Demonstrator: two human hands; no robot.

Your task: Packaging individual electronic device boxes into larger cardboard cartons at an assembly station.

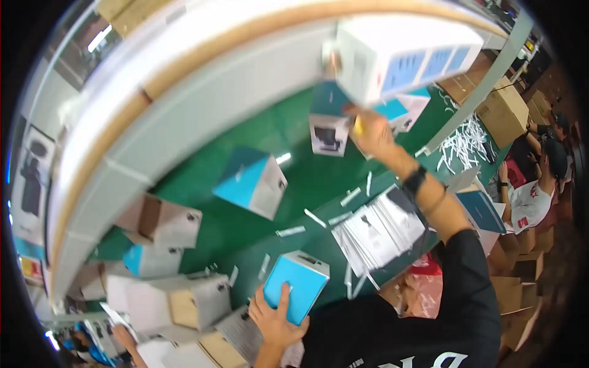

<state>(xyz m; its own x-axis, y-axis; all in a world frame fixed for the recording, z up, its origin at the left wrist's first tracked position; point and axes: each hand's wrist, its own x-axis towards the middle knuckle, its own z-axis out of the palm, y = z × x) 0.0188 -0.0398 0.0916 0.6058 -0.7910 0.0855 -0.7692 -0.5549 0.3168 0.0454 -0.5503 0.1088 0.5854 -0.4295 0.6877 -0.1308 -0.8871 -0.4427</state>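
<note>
My left hand (276, 322) grips a bright blue carton (297, 285) close to my body. Its fingers lie across the blue face, and the carton's narrow side is light grey. Farther off, my right arm, with a black band at the wrist, stretches over the green table. My right hand (373, 134) is smeared by motion beside a dark teal carton (328, 134) with a picture of a black device on its pale side. Something small and yellow (359, 127) shows at its fingers; its kind is too blurred to tell.
A stack of printed sheets (380, 230) lies right of the blue carton. Another blue-and-white carton (254, 184) stands mid-table. Open cartons (196, 300) crowd the left. A large white box (405, 55) rests on the raised shelf (202, 67). Paper strips (463, 144) pile near a co-worker (531, 190).
</note>
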